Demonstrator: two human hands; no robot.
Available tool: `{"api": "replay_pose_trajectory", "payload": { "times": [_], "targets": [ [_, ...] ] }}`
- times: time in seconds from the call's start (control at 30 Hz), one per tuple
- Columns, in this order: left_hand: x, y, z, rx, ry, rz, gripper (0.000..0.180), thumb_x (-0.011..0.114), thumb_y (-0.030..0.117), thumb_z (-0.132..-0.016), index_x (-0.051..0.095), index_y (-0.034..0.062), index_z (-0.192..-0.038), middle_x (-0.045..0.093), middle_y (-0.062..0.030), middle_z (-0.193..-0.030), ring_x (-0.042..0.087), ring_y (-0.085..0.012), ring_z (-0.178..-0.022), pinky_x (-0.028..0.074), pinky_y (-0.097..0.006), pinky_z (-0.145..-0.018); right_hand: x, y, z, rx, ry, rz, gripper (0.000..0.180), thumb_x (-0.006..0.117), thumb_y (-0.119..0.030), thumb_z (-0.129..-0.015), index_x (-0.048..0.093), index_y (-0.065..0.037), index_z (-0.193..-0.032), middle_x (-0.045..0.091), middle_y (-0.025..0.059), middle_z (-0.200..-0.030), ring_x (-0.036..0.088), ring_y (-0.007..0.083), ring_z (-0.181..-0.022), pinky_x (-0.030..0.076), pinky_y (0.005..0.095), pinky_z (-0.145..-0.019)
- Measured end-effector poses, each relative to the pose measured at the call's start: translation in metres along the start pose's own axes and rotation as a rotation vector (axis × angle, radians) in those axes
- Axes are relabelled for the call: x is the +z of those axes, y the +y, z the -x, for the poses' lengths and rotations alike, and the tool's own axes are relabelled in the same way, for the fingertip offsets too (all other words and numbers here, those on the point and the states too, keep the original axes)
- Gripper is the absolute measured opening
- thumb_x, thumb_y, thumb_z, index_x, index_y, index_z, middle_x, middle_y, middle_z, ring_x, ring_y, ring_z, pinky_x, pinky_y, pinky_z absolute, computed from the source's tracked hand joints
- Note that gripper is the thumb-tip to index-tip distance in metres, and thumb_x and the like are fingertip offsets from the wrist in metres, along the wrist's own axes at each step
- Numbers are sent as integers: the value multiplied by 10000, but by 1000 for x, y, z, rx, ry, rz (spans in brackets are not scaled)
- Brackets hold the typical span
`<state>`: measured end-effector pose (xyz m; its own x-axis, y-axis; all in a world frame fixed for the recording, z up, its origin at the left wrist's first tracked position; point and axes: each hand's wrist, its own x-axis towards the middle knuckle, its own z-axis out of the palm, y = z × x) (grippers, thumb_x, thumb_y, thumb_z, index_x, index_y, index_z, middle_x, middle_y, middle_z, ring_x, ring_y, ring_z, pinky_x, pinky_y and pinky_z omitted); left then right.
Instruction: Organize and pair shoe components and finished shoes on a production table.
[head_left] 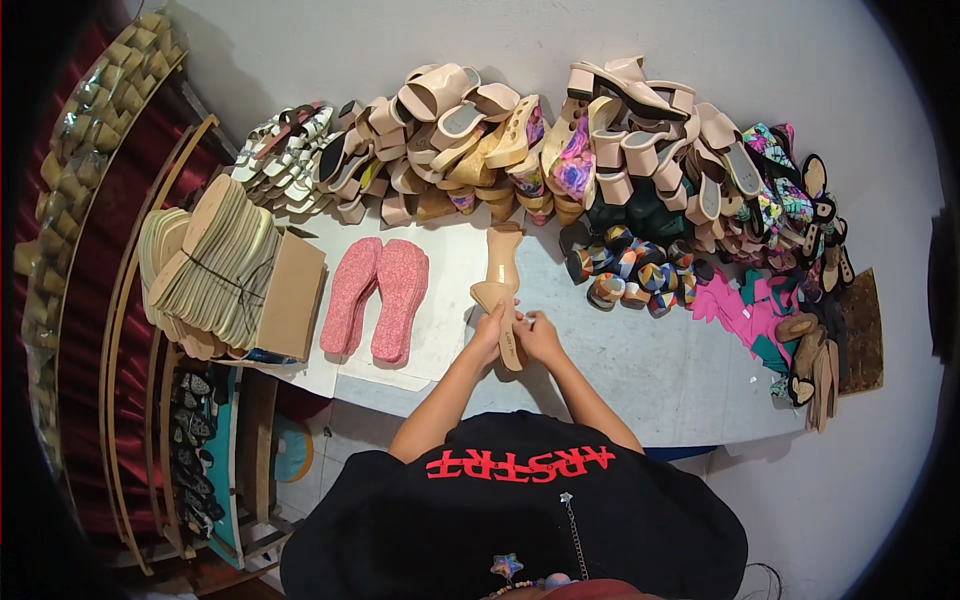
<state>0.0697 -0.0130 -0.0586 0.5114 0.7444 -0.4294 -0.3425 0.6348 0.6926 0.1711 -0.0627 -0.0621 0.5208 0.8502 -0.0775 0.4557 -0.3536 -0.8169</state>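
In the middle of the table, my left hand (487, 336) is closed around a tan insole (511, 345), its narrow part pointing toward me. My right hand (540, 337) has its fingers bent against the insole's right edge, in a pinch. Just beyond it a second tan insole (503, 255) points away from me; whether the two are joined is hard to make out. A curved tan flap (491, 294) lies where they overlap. To the left, pink speckled soles (352, 300) rest in two small stacks.
A bundle of beige soles (215, 265) stands by a cardboard box (291, 298) at the left. Piled sandals (640, 150) line the wall. Multicoloured patterned heels (650, 275) and pink scraps (735, 315) lie at right. Shelves (120, 330) run along the left.
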Motion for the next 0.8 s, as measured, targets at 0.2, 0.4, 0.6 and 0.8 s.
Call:
{"api": "replay_pose_trajectory", "payload": {
  "times": [0.2, 0.4, 0.6, 0.8],
  "targets": [
    [0, 0, -14, 46, 65, -170, 318, 381, 324, -899, 481, 50, -1026, 528, -71, -784, 490, -126, -663, 431, -261, -593, 3, 9, 8, -2, -455, -87, 265, 502, -171, -800, 550, 66, -909, 602, 176, -797, 594, 226, -734, 452, 321, -656],
    [12, 23, -42, 290, 289, -532, 404, 442, 373, -854, 521, -6, -973, 560, -141, -845, 526, -192, -781, 399, -317, -719, -12, 23, -18, 4, -204, -167, 233, 527, -152, -785, 574, 56, -879, 612, 156, -752, 595, 218, -681, 454, 318, -632],
    [6, 51, -59, 424, 541, -1677, 539, 616, 409, -689, 489, -5, -1009, 480, -142, -989, 448, -304, -950, 381, -412, -809, -32, 43, -62, 23, -46, -73, 278, 554, -182, -763, 580, 52, -911, 619, 164, -785, 602, 229, -700, 456, 321, -655],
    [19, 43, -80, 322, 643, -1673, 516, 713, 321, -624, 494, -16, -949, 499, -139, -968, 476, -277, -949, 393, -351, -826, -25, 35, -100, 42, -67, -67, 301, 582, -211, -740, 599, 38, -908, 621, 183, -791, 612, 261, -730, 457, 332, -671]
  ]
}}
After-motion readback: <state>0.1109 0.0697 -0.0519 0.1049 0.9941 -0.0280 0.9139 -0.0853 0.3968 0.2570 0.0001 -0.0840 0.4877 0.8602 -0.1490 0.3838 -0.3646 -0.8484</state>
